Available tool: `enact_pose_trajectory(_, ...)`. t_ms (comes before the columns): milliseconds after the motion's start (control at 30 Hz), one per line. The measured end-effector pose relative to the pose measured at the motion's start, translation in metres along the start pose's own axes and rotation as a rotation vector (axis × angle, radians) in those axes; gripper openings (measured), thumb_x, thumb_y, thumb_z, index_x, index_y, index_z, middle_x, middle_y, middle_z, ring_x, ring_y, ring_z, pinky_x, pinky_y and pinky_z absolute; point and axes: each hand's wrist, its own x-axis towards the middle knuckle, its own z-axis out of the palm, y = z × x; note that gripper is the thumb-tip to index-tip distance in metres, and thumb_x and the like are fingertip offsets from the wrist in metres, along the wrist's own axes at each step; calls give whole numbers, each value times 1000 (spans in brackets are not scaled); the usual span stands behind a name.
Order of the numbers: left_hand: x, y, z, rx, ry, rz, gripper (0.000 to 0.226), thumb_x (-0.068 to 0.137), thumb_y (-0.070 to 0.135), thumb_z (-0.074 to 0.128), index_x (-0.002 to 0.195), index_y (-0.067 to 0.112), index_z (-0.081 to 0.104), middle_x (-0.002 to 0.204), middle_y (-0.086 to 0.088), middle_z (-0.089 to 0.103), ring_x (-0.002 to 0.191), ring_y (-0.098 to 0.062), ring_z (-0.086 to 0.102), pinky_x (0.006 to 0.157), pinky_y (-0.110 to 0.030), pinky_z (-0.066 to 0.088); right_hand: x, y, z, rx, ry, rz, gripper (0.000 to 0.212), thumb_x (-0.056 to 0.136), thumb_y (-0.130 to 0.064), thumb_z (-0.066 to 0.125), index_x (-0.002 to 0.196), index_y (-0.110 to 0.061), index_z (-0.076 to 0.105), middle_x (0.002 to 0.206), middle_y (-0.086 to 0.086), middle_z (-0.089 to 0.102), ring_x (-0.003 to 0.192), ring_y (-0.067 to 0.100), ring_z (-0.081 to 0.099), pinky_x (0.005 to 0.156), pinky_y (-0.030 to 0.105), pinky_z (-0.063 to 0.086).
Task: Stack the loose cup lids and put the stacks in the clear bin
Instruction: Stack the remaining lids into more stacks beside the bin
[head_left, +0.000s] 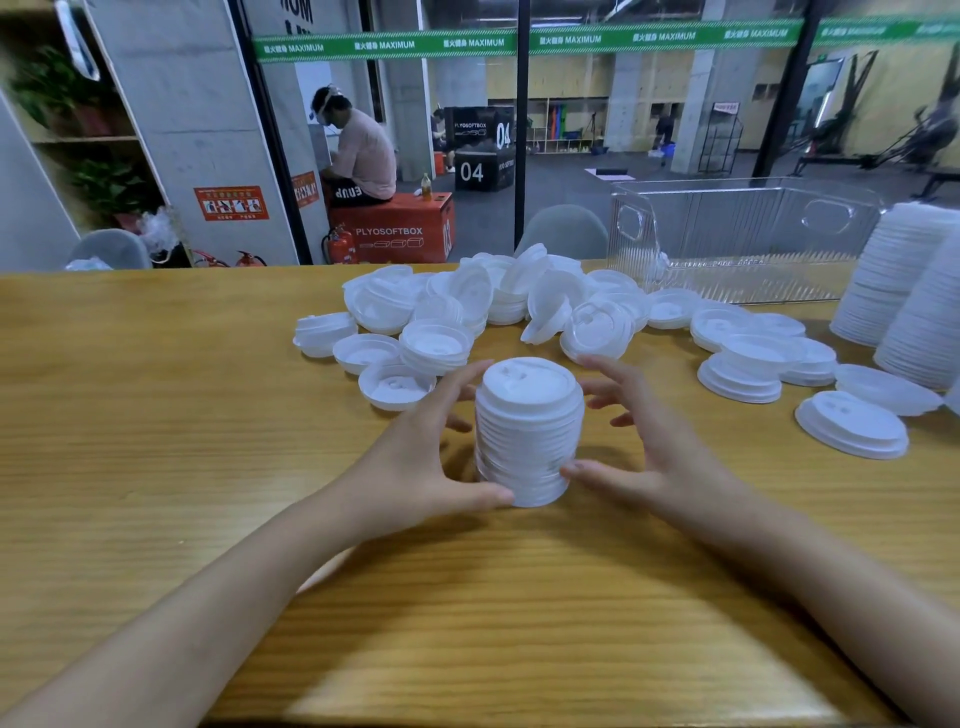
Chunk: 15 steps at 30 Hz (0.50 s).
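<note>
Stacking step, prob: L hand (421, 452) cups tall white plastic lid stack (527, 431), R hand (660, 441) splayed, thumb touching it; next needs firm grip, lift to clear ribbed plastic bin (753, 244) beyond R fingertips.

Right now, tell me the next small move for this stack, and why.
Probably close the right hand on the stack of lids and lift it toward the clear bin: the left hand cups it, the right fingers stand off it.
</note>
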Motion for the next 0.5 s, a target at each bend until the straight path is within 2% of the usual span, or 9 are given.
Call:
enact_pose_trajectory(133, -1, 1, 8, 23, 19, 55, 108, 67, 27, 90, 150, 36, 22, 137, 23, 45, 116, 1, 52, 94, -13, 43, 3, 2, 5, -111, -88, 36, 103, 61, -71, 69, 139, -67, 2, 127, -33, 45, 123, 0, 46, 107, 33, 39)
enact_pose_trajectory(233, 9, 4, 17, 2, 37, 85, 106, 68, 24, 90, 150, 32, 24, 139, 17, 48, 120, 1, 49, 95, -15, 44, 8, 4, 0, -156, -92, 40, 106, 60, -69, 70, 140, -67, 0, 140, -15, 47, 126, 6, 47, 109, 43, 40)
enact_pose_trajectory(300, 21, 6, 23, -3, 20, 84, 107, 67, 26, 90, 149, 37, 23, 138, 16, 49, 117, -1, 52, 96, -22, 46, 10, 9, -10, -177, -86, 60, 106, 58, -68, 70, 137, -69, -1, 139, -10, 49, 124, 7, 49, 107, 45, 41)
enact_pose_trajectory(400, 40, 10, 33, 13, 2, 69, 109, 67, 29, 90, 148, 44, 19, 134, 16, 50, 106, 3, 56, 91, -14, 46, 13, 19, -26, -176, -86, 94, 110, 60, -60, 77, 143, -58, 5, 136, -12, 49, 120, 9, 51, 106, 42, 41)
enact_pose_trajectory(467, 50, 12, 38, 35, -4, 63, 112, 68, 30, 90, 148, 48, 13, 130, 18, 50, 104, 3, 57, 86, -7, 43, 15, 25, -36, -159, -122, 114, 112, 66, -48, 87, 148, -46, 11, 139, -14, 46, 121, 8, 51, 105, 29, 41)
enact_pose_trajectory(500, 53, 11, 38, 44, -21, 60, 114, 67, 31, 90, 145, 54, 9, 128, 21, 49, 104, 3, 58, 86, -7, 42, 16, 27, -41, -146, -142, 129, 113, 65, -49, 88, 149, -43, 12, 139, -15, 47, 123, 4, 50, 102, 20, 39)
